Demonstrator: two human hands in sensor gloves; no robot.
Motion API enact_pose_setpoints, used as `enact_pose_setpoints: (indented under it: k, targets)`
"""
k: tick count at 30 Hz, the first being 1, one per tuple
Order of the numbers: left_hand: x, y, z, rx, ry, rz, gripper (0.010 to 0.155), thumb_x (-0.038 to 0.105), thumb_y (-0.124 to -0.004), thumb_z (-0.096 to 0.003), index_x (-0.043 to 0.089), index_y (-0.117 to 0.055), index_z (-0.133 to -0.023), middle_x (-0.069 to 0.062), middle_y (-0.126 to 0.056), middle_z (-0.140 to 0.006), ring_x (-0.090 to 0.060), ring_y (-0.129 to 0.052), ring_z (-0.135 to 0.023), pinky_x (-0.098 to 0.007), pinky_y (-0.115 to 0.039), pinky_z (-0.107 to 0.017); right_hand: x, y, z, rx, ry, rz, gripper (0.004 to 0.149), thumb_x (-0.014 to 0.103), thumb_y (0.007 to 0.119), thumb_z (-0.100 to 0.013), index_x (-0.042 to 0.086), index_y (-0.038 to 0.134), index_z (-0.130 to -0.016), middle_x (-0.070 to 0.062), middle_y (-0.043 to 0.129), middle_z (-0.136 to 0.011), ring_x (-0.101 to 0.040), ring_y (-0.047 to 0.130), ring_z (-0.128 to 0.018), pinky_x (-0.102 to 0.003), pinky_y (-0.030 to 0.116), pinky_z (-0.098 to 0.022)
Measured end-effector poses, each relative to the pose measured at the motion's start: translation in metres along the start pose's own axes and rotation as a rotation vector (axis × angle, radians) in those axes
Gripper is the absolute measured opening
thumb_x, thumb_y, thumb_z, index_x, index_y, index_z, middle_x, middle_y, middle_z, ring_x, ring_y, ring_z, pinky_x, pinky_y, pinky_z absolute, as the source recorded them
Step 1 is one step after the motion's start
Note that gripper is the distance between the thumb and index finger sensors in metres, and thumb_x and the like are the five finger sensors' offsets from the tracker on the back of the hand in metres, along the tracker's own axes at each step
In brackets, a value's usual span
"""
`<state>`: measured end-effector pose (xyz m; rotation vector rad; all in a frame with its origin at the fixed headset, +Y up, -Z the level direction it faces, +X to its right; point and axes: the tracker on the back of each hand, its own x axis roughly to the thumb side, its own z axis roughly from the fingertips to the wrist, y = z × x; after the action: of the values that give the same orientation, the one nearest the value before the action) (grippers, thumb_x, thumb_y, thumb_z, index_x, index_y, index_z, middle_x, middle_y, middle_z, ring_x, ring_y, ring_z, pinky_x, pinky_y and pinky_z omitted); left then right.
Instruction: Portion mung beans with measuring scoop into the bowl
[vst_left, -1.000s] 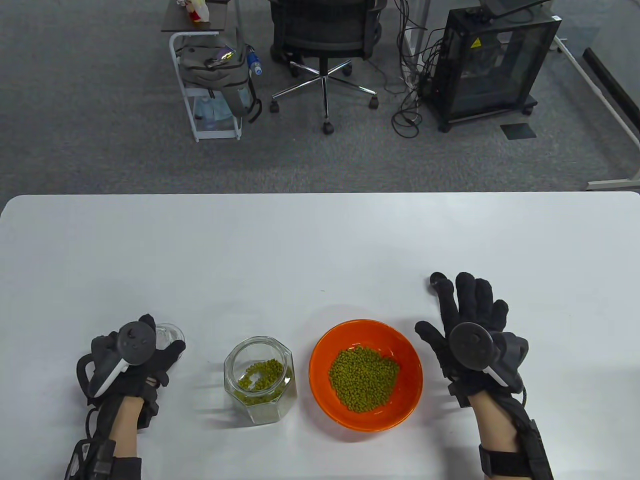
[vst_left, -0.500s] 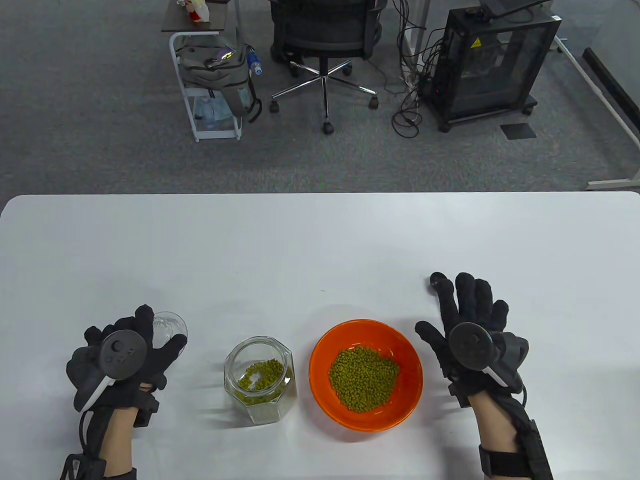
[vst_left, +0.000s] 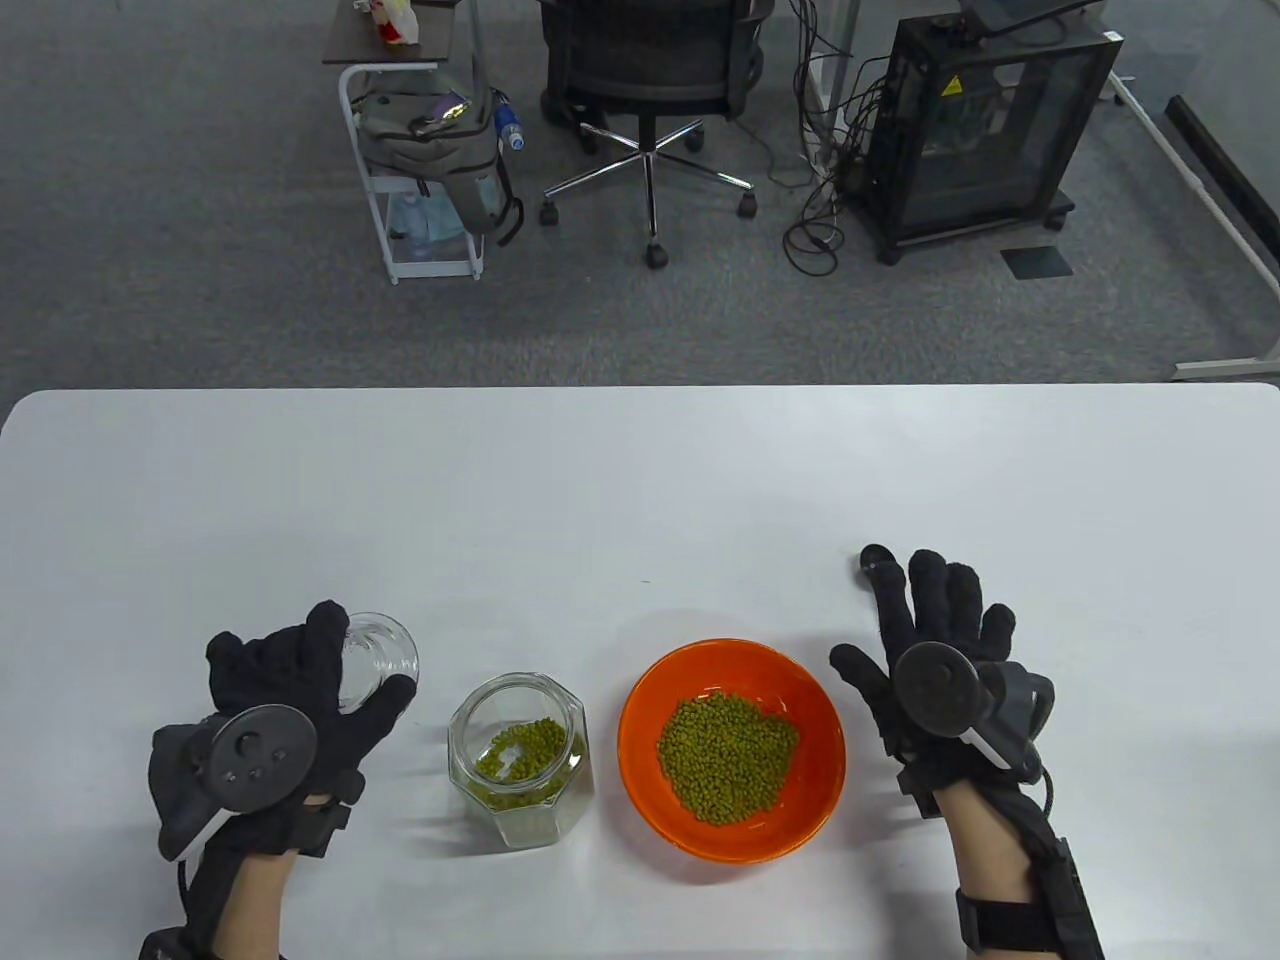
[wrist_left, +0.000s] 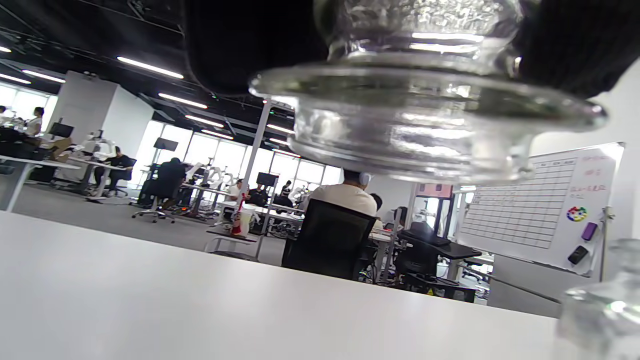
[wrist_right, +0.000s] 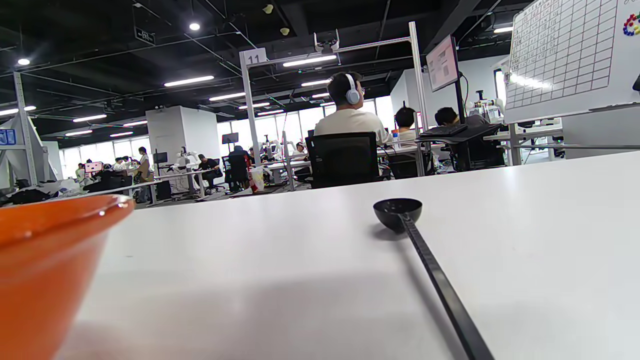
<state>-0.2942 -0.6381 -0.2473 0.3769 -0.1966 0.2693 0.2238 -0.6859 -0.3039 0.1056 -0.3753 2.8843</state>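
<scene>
**Left hand holds the glass lid, right hand lies flat on the scoop**

The left hand (vst_left: 300, 690) is at the left side of the table (vst_left: 640, 480). Its fingers and thumb curl round a clear glass lid (vst_left: 372, 660). The lid is up off the table. In the left wrist view the lid (wrist_left: 425, 110) fills the top, with dark glove on both sides of it. The back of the hand faces up, and the round tracker (vst_left: 262, 745) sits on it. The arm comes in from the bottom edge.

Just right of that hand stands the jar (vst_left: 520, 760). It is open and has some green beans (vst_left: 520, 755) in it. The lid is near the jar but does not touch it.

Right of the jar is the orange bowl (vst_left: 790, 690). A pile of beans lies in the middle of it. The jar and the bowl stand side by side, very close.

The right hand (vst_left: 940, 640) lies palm down on the table, right of the bowl. Its fingers are straight and spread out, pointing away from the person. It grips nothing. The black scoop (vst_left: 878, 563) lies under this hand. Only the round cup end peeks out past the fingertips. In the right wrist view the scoop (wrist_right: 400, 212) lies flat on the table, with its long handle running back toward the camera. I cannot tell if the cup has beans in it. The bowl's edge shows at the left of that view.
</scene>
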Motion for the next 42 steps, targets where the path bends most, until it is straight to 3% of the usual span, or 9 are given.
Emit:
enact_pose_setpoints:
  k: [6,13,19,31,42]
  targets:
    - [0.038,0.004,0.004,0.023,-0.122,-0.025,0.095,0.073,-0.082,-0.0468,0.003,-0.061,-0.106,-0.025,-0.079,-0.09,-0.05,-0.085,-0.074,-0.074,-0.061,-0.069,-0.002,-0.001,0.0,0.002,0.015,-0.002,0.087,0.071,0.055,-0.043,0.025,0.026,-0.111,-0.017,0.022,-0.119,-0.053,0.033,-0.107,-0.078,0.035,-0.067]
    - [0.07,0.005,0.006,0.016,-0.222,-0.018,0.095,0.074,-0.082,-0.0467,0.002,-0.061,-0.106,-0.025,-0.08,-0.09,-0.05,-0.087,-0.072,-0.073,-0.065,-0.067,-0.003,-0.002,-0.001,-0.004,0.018,-0.008,0.087,0.071,0.055,-0.043,0.025,0.026,-0.111,-0.017,0.022,-0.119,-0.053,0.033,-0.107,-0.078,0.035,-0.067]
    - [0.09,-0.006,0.001,-0.054,-0.267,-0.037,0.095,0.074,-0.082,-0.0469,0.003,-0.06,-0.106,-0.025,-0.08,-0.091,-0.05,-0.086,-0.073,-0.072,-0.065,-0.067,-0.004,-0.002,-0.001,-0.005,0.02,-0.014,0.087,0.071,0.055,-0.043,0.025,0.025,-0.111,-0.017,0.022,-0.119,-0.054,0.033,-0.107,-0.078,0.035,-0.067]
    - [0.102,-0.028,-0.008,-0.179,-0.296,-0.076,0.094,0.074,-0.081,-0.0475,0.004,-0.06,-0.107,-0.024,-0.079,-0.091,-0.05,-0.085,-0.075,-0.075,-0.062,-0.067,-0.007,-0.003,-0.001,-0.001,0.024,-0.027,0.087,0.071,0.055,-0.043,0.025,0.026,-0.111,-0.017,0.023,-0.119,-0.053,0.034,-0.107,-0.079,0.035,-0.067]
    - [0.1,-0.031,-0.01,-0.227,-0.28,-0.053,0.094,0.075,-0.08,-0.0476,0.004,-0.062,-0.106,-0.023,-0.08,-0.091,-0.049,-0.085,-0.075,-0.079,-0.058,-0.068,-0.009,-0.002,-0.001,0.013,0.027,-0.032,0.087,0.071,0.055,-0.043,0.025,0.026,-0.111,-0.017,0.024,-0.119,-0.053,0.035,-0.107,-0.079,0.035,-0.067]
